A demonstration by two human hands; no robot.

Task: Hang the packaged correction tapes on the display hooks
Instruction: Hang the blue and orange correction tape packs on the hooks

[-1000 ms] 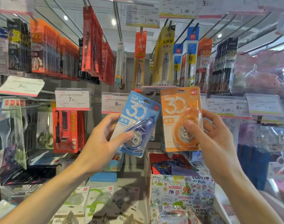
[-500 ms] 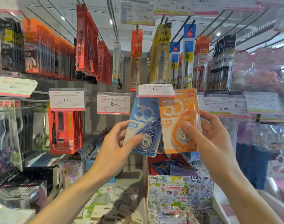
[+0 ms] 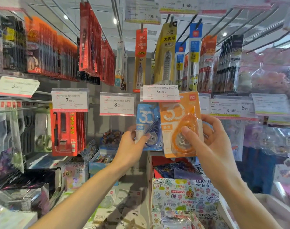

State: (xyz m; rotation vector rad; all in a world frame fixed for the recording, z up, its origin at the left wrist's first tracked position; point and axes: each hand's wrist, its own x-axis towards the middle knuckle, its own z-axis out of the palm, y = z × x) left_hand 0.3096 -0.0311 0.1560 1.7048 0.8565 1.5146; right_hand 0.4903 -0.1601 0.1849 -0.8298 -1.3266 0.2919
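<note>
A: What's showing on the price tags? 
B: The tag (image 3: 160,93) above the packs is reading 6.00; the ones to its left are reading 8.00 (image 3: 117,104) and 7.90 (image 3: 69,100).
A: And the packs?
B: The orange correction tape pack (image 3: 180,124) is showing a big 30 and a "deli" logo; the blue correction tape pack (image 3: 147,124) is showing 30 too.
A: Lower down?
B: The printed box (image 3: 182,199) is reading "JOURNEY ON" and "ENJOY"

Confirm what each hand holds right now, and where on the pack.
Left hand pinches the blue correction tape pack at its lower left edge, thumb on the blister. Right hand grips the orange correction tape pack at its right side, thumb on the blister.
</note>
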